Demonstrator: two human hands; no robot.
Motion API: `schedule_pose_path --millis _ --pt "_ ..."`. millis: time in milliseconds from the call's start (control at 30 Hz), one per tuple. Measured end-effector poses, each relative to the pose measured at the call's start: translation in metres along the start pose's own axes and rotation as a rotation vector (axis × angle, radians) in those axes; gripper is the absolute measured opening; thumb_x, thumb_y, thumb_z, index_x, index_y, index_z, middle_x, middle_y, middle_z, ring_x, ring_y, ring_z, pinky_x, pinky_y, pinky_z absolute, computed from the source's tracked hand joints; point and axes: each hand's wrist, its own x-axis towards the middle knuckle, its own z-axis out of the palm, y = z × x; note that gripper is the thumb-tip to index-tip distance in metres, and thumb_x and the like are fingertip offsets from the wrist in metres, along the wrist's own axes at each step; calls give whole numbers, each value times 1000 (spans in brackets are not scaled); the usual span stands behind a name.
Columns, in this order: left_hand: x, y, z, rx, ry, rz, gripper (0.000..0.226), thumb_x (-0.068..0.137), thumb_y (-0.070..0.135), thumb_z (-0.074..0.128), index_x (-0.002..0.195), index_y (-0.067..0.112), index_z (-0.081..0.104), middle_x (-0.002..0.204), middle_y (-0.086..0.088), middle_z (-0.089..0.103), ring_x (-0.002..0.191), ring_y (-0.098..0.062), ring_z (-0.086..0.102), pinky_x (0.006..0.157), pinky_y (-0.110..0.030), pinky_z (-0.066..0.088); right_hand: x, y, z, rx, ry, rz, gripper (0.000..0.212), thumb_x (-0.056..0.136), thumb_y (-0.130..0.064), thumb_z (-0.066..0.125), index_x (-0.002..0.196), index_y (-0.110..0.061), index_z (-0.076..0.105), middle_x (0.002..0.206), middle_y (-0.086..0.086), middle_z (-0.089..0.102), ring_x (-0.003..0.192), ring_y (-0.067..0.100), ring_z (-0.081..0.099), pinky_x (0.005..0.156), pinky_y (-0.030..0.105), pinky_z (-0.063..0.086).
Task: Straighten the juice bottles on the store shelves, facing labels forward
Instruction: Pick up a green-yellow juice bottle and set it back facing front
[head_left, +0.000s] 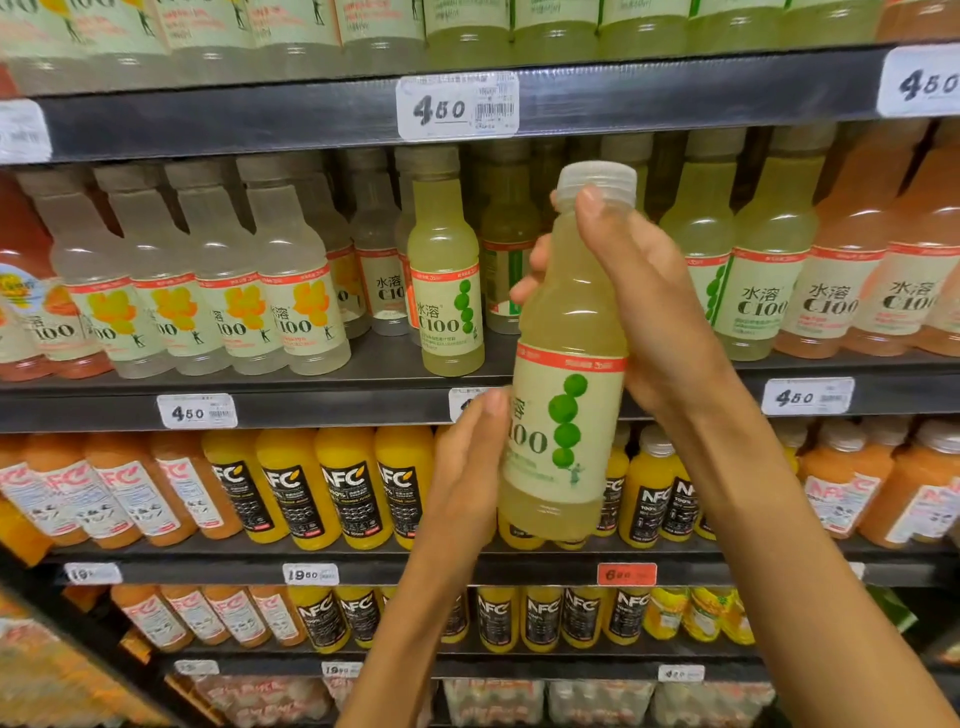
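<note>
— So where's the bottle now?

— Off the shelf, out in front of it. The right hand (644, 301) is wrapped round the neck and shoulder of the lime juice bottle (566, 364), fingers (530, 260) clenched on it; the left hand (467, 467) steadies the lower label, grasping lightly.

— Risk?

— I'd say the return. The gap on the middle shelf (363, 410) sits between a lone lime bottle (449, 291) and the green row (748, 270). Going in tilted, the base could clip a neighbour and topple it, or the label could end up turned sideways.
</note>
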Motion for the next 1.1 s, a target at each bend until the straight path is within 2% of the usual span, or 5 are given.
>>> schedule_pose_path --millis 267,400,633,800,1100 --pt "-3 -6 9 -153 -73 -101 66 76 75 44 119 29 63 108 -1 71 98 -19 68 80 -33 55 7 0 -6 -163 35 102 40 97 -37 47 128 -12 51 100 5 70 96 22 68 81 35 56" --pt "-3 -6 6 -339 -187 -195 70 84 71 38 125 18 58 96 -14 68 77 -25 67 68 -36 54 7 5 -7 -15 -22 178 35 100 -33 41 123 -8 50 93 10 72 84 22 70 70 32 58" --pt "4 -13 -1 -157 -112 -145 65 81 71 44 128 29 57 123 -6 65 115 -24 61 99 -46 45 11 11 -9 -21 76 62 39 100 -31 43 124 0 48 90 8 67 72 15 67 59 26 55" --pt "13 -8 1 -18 -53 -7 44 83 43 61 124 29 53 118 9 67 110 -9 63 85 -19 51 23 11 -16 -71 54 -24 34 103 -31 32 122 -8 48 102 9 67 83 16 67 71 29 56" --pt "54 -15 12 18 182 48 67 75 36 71 135 26 43 119 15 63 106 7 59 82 -9 49 58 12 -17 -407 143 15 37 100 -30 45 129 -9 41 112 16 64 91 20 66 85 41 55"
